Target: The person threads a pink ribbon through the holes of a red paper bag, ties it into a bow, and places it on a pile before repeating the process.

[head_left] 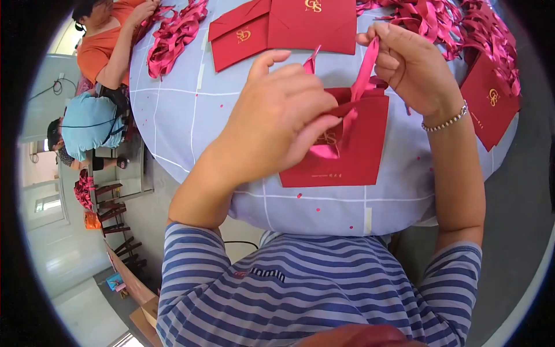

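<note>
A red paper gift bag (pixel 362 151) with a gold logo lies in front of me on the table. A pink ribbon (pixel 362 75) runs up from its opening. My right hand (pixel 413 66) pinches the upper end of this ribbon between thumb and fingertips above the bag. My left hand (pixel 283 113) reaches across the bag's left side, its thumb and fingers closed at the bag's upper edge. The left hand covers part of the logo. A ribbon loop hangs below the left thumb, and another ribbon end sticks up behind that hand.
More red bags (pixel 312 26) lie at the far side of the table (pixel 173 115), with others (pixel 490 101) at the right. Piles of pink ribbon (pixel 176 40) sit left and right. A person in orange (pixel 98 49) handles ribbon; another in light blue (pixel 92 124) is farther off.
</note>
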`<state>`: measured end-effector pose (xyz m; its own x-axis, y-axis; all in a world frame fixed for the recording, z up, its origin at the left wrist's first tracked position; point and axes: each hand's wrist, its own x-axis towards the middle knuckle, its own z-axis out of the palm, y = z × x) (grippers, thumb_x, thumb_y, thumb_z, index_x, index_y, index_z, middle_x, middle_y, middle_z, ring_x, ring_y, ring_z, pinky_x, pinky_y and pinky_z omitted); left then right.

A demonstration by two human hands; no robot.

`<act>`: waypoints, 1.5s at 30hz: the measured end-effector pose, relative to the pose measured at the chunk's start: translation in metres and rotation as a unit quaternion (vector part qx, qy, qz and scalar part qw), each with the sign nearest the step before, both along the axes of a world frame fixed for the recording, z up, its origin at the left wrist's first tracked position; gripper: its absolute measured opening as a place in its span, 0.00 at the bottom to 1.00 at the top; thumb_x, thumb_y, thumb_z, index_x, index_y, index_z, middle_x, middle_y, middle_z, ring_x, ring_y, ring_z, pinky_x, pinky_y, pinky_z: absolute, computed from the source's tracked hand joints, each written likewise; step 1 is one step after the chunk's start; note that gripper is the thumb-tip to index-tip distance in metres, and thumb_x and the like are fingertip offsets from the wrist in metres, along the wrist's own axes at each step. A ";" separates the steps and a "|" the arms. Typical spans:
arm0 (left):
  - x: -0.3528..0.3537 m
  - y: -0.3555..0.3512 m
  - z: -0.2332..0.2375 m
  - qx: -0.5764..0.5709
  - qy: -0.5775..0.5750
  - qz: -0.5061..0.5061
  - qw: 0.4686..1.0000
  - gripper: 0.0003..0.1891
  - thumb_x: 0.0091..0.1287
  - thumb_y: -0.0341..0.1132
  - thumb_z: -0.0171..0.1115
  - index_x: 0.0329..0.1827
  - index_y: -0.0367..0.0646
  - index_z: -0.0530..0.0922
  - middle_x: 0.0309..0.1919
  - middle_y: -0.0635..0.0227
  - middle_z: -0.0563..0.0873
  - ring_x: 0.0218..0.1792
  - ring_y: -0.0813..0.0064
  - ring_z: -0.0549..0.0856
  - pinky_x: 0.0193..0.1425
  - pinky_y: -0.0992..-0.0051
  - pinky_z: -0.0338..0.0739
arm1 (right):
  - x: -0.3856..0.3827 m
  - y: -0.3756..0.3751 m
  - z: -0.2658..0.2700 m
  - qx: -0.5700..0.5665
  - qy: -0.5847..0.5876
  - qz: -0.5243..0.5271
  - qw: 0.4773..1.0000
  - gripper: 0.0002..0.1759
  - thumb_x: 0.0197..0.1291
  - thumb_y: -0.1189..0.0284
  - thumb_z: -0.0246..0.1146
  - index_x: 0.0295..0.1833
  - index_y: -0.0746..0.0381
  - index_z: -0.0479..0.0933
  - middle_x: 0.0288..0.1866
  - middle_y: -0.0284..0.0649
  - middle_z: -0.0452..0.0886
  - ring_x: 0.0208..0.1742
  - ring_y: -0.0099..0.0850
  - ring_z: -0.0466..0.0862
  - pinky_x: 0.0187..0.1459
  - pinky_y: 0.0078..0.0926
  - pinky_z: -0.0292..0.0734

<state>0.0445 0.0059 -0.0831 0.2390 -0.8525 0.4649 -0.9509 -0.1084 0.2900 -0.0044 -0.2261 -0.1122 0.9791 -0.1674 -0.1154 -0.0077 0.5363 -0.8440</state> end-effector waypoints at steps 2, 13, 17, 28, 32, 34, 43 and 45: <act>0.006 0.001 -0.003 0.018 0.029 0.007 0.999 0.09 0.55 0.31 0.73 0.35 0.41 0.82 0.28 0.68 0.82 0.33 0.65 0.81 0.62 0.60 0.67 | 0.002 -0.013 -0.006 0.027 -0.079 0.156 0.984 0.12 0.75 0.67 0.55 0.51 0.63 0.78 0.50 0.37 0.84 0.31 0.15 0.71 0.33 0.15 0.69; 0.005 0.001 -0.008 0.005 0.060 -0.005 0.998 0.08 0.59 0.33 0.72 0.37 0.41 0.83 0.30 0.66 0.83 0.35 0.65 0.82 0.65 0.59 0.67 | -0.013 0.013 0.016 -0.476 0.013 0.007 0.879 0.29 0.67 0.54 0.66 0.21 0.66 0.79 0.17 0.34 0.77 0.23 0.18 0.77 0.28 0.18 0.70; -0.004 0.000 0.000 -0.010 0.019 -0.024 0.999 0.08 0.56 0.31 0.73 0.37 0.44 0.84 0.29 0.69 0.82 0.34 0.68 0.81 0.65 0.58 0.66 | -0.009 0.009 0.014 -0.438 0.054 0.037 0.897 0.35 0.70 0.45 0.57 0.24 0.66 0.82 0.18 0.30 0.75 0.20 0.15 0.63 0.22 0.16 0.55; -0.013 -0.002 0.007 -0.034 -0.006 -0.065 0.997 0.10 0.54 0.29 0.73 0.39 0.45 0.84 0.29 0.72 0.83 0.32 0.71 0.80 0.64 0.57 0.66 | -0.006 0.023 0.009 -0.187 0.020 0.169 0.968 0.21 0.73 0.56 0.59 0.45 0.65 0.82 0.25 0.28 0.79 0.21 0.13 0.65 0.22 0.14 0.57; -0.014 -0.006 0.008 -0.024 0.017 -0.076 0.997 0.08 0.56 0.28 0.72 0.38 0.44 0.84 0.29 0.71 0.83 0.33 0.71 0.81 0.65 0.56 0.65 | -0.004 0.023 0.011 -0.299 -0.034 0.126 0.945 0.18 0.72 0.61 0.61 0.32 0.63 0.80 0.23 0.22 0.71 0.23 0.12 0.63 0.24 0.14 0.58; -0.012 -0.005 0.007 -0.017 0.052 -0.098 0.994 0.07 0.57 0.28 0.71 0.38 0.44 0.84 0.29 0.70 0.83 0.33 0.69 0.81 0.65 0.56 0.66 | 0.001 0.023 0.005 -0.381 -0.013 0.045 0.923 0.19 0.71 0.60 0.62 0.31 0.63 0.79 0.22 0.21 0.67 0.23 0.13 0.62 0.25 0.17 0.59; -0.008 -0.010 -0.005 -0.006 0.104 -0.087 0.991 0.02 0.62 0.27 0.67 0.35 0.40 0.82 0.27 0.65 0.82 0.32 0.65 0.81 0.60 0.60 0.70 | 0.017 0.001 -0.014 -0.341 0.030 -0.015 0.939 0.19 0.67 0.59 0.66 0.38 0.68 0.84 0.28 0.29 0.79 0.30 0.16 0.72 0.33 0.16 0.68; -0.001 -0.008 -0.008 0.011 0.163 -0.040 0.986 0.04 0.60 0.28 0.69 0.34 0.39 0.82 0.25 0.65 0.82 0.31 0.64 0.81 0.55 0.63 0.71 | 0.011 0.004 -0.005 -0.356 -0.003 -0.074 0.931 0.19 0.65 0.59 0.68 0.38 0.68 0.83 0.27 0.28 0.78 0.30 0.16 0.74 0.31 0.17 0.70</act>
